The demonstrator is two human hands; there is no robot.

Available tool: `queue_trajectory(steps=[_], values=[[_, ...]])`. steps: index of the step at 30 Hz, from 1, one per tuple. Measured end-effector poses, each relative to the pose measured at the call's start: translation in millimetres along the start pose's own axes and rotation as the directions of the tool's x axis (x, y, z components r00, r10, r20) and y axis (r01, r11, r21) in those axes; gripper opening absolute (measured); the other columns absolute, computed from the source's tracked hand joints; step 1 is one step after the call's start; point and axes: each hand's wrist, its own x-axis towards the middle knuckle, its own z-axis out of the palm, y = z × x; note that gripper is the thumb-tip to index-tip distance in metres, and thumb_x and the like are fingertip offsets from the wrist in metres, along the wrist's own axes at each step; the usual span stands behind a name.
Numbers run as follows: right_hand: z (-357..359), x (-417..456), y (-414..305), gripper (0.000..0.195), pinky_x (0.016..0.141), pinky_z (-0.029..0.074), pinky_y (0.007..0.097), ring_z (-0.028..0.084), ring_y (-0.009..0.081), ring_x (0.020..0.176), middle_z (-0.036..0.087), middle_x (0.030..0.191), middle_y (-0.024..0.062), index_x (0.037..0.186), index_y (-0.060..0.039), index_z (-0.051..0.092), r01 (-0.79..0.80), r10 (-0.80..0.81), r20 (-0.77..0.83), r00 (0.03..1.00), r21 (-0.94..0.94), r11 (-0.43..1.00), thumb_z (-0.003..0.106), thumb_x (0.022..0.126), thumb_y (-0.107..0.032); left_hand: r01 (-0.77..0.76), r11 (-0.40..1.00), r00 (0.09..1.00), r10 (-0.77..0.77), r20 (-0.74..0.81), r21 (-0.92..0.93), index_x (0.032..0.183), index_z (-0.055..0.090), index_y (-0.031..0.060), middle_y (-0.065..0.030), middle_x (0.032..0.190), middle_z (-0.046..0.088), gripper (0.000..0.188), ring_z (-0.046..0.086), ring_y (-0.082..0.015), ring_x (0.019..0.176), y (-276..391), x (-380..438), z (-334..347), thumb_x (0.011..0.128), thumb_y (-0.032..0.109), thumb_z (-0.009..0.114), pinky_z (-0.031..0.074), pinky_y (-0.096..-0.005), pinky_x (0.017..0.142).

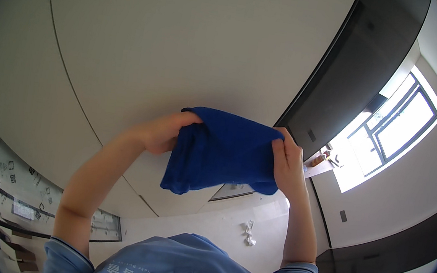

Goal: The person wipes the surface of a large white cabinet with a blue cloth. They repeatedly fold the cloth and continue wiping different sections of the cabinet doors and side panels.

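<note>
A folded dark blue cloth is stretched between my two hands, in front of a large pale panel. My left hand grips its left edge, with the thumb on top and the cloth hanging in loose folds below. At the other end, my right hand pinches the upper right corner between thumb and fingers. The cloth's far side and some of my fingertips are hidden.
A glossy dark panel runs beside the pale one. Right of it are a window and a ledge with a brown bottle. Crumpled white scraps lie on the floor. Cardboard boxes stand lower left, near glass with printed film.
</note>
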Motion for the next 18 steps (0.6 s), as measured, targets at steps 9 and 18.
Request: queue_trajectory(steps=[9, 18], values=[[41, -3, 70, 0.049, 0.078, 0.050, 0.0354, 0.060, 0.0253, 0.088, 0.058, 0.103, 0.0172, 0.115, -0.0002, 0.048, -0.678, 0.493, 0.527, 0.693, 0.708, 0.196, 0.062, 0.080, -0.033, 0.386, 0.272, 0.800, 0.376, 0.467, -0.881, 0.132, 0.036, 0.0070, -0.0099, 0.133, 0.040, 0.084, 0.039, -0.0251, 0.120, -126, 23, -30, 0.076, 0.071, 0.037, 0.027, -0.0361, 0.103], [49, -27, 69, 0.043, 0.086, 0.047, 0.0394, 0.058, 0.0279, 0.096, 0.055, 0.108, 0.0199, 0.113, 0.0059, 0.045, -0.604, 0.265, 0.561, 0.784, 0.787, 0.121, 0.061, 0.073, 0.001, 0.167, 0.548, 0.981, -0.011, 0.192, -0.820, 0.136, 0.028, 0.0086, -0.0142, 0.137, 0.033, 0.098, 0.029, -0.0302, 0.127, -216, -11, -45, 0.069, 0.080, 0.030, 0.021, -0.0450, 0.105]])
